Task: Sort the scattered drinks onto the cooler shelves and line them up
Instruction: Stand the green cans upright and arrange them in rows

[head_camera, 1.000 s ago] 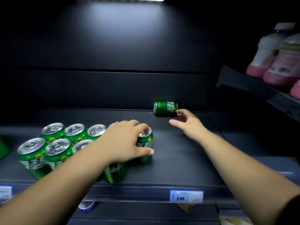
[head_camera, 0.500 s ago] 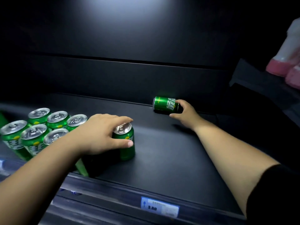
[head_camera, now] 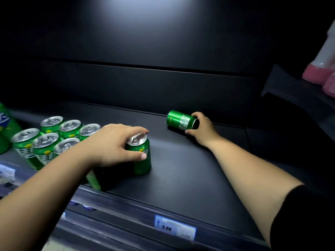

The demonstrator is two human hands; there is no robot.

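From my feed I see the left hand draped over an upright can, with the fingers arched across its silvery pull-tab lid and the thumb pressed against the glossy green wall, a firm grip from above. That can stands on the matte, dark shelf, just to the right of a block of cans. These are the same squat green cylinders with brushed aluminium tops, packed in two rows with their sides touching or nearly so. A further can sits under my left wrist, mostly hidden, and I cannot tell how it stands. Farther back, near the smooth black back panel, a toppled can lies on its side, its length running left to right. The right hand is curled round its right end, fingers hooked over the top and thumb tucked beneath. A black sleeve covers the right upper arm. A blue-edged price tag is clipped to the ribbed front rail of the shelf. A green bottle shows at the far left edge, and blurred pink bottles stand on a neighbouring shelf at the right.
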